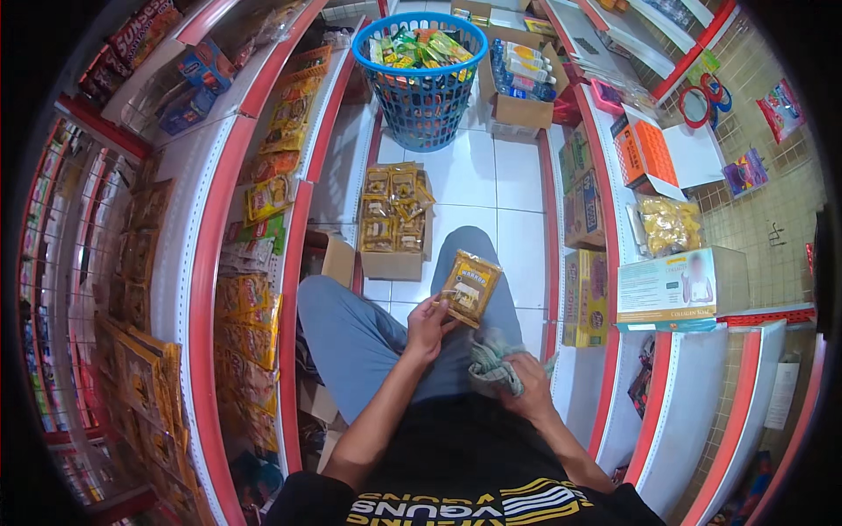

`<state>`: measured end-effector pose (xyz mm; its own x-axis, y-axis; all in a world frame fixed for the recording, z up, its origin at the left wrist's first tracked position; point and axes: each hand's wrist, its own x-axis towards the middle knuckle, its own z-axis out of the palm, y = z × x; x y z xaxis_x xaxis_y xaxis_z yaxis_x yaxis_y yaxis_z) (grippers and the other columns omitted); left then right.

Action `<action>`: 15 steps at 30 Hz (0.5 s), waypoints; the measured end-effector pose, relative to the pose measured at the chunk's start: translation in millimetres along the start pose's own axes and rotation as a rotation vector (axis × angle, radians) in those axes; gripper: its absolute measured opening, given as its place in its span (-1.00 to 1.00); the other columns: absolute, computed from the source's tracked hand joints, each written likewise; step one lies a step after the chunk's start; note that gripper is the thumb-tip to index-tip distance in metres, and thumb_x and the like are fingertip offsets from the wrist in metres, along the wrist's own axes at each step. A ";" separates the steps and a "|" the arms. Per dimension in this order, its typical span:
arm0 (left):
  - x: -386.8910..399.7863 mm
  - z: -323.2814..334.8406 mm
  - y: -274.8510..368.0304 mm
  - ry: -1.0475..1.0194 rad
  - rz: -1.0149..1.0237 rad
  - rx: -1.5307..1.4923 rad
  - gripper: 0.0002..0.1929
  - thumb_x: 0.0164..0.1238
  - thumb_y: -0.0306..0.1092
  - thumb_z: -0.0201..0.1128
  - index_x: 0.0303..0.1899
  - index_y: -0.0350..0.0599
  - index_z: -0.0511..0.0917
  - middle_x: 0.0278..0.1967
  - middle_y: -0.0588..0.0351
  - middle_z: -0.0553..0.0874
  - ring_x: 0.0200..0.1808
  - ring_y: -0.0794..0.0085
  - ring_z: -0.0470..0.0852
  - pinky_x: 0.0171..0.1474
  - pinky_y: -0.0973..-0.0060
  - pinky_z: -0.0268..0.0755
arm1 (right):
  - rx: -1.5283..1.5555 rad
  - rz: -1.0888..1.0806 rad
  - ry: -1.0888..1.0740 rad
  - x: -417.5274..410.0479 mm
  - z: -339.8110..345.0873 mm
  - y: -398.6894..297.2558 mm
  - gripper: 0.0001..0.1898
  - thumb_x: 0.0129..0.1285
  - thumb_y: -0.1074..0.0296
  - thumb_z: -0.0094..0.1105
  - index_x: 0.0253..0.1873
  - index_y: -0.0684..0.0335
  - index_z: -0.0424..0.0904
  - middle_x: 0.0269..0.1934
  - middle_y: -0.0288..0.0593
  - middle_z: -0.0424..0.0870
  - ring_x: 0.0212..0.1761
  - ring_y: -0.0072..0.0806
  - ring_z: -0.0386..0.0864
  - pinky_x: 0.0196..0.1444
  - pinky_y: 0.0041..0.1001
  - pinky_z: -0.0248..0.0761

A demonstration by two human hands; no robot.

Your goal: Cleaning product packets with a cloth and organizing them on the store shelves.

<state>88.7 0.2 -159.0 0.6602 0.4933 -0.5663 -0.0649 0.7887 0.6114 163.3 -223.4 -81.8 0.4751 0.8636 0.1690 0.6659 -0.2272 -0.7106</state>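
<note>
Between the thumb and fingers of my left hand (429, 329) is a brown and gold plastic sachet pack (470, 289), held up over my raised knee by its lower left corner. It bears writing and a picture. My right hand (528, 388) grips a bunched green checked cloth (493, 365), partly blurred, just below and to the right of the pack. Beyond my knees, on the floor, an open cardboard box (393, 266) holds several similar brown and gold packs (398, 210).
A blue plastic basket (421, 108) full of colourful packets stands farther up the white tiled floor (460, 177). Right of it is a carton (536, 113) of bottles. Red-edged shelves (217, 276) with packets flank me on the left; shelves (608, 197) with boxes line the right.
</note>
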 end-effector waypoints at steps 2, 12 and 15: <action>0.8 -8.4 -8.1 0.018 -0.005 0.092 -0.74 0.53 -0.39 0.18 0.14 -0.24 0.52 -0.03 0.07 0.72 -0.05 0.38 0.73 0.03 0.37 0.66 | -0.009 -0.004 0.036 30.0 3.8 -22.2 -0.45 -0.16 0.47 0.47 0.06 0.22 0.60 -0.06 -0.07 0.63 0.02 -0.09 0.58 0.06 -0.22 0.42; -4.3 -7.8 -24.3 0.140 -0.118 0.070 -0.79 0.38 -0.51 0.33 -0.08 -0.27 0.47 -0.16 0.04 0.66 -0.15 0.38 0.71 -0.07 0.41 0.73 | -0.473 0.049 -0.038 181.1 64.3 45.1 -0.47 -0.09 0.23 0.48 0.10 0.06 0.65 0.06 -0.12 0.52 0.13 -0.10 0.43 0.09 -0.07 0.27; -3.6 -5.9 -24.3 0.118 -0.089 0.045 -0.80 0.40 -0.46 0.34 -0.15 -0.23 0.42 -0.21 0.04 0.64 -0.18 0.36 0.71 -0.10 0.43 0.75 | -0.378 0.196 0.071 199.1 60.7 72.7 -0.58 0.12 0.18 0.39 0.08 0.14 0.64 0.03 -0.10 0.53 0.11 -0.09 0.45 0.05 -0.04 0.31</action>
<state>83.5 -18.5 -175.1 0.5689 0.4638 -0.6792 0.0257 0.8153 0.5784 271.4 -40.7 -141.2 0.6435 0.7572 0.1118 0.7166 -0.5447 -0.4358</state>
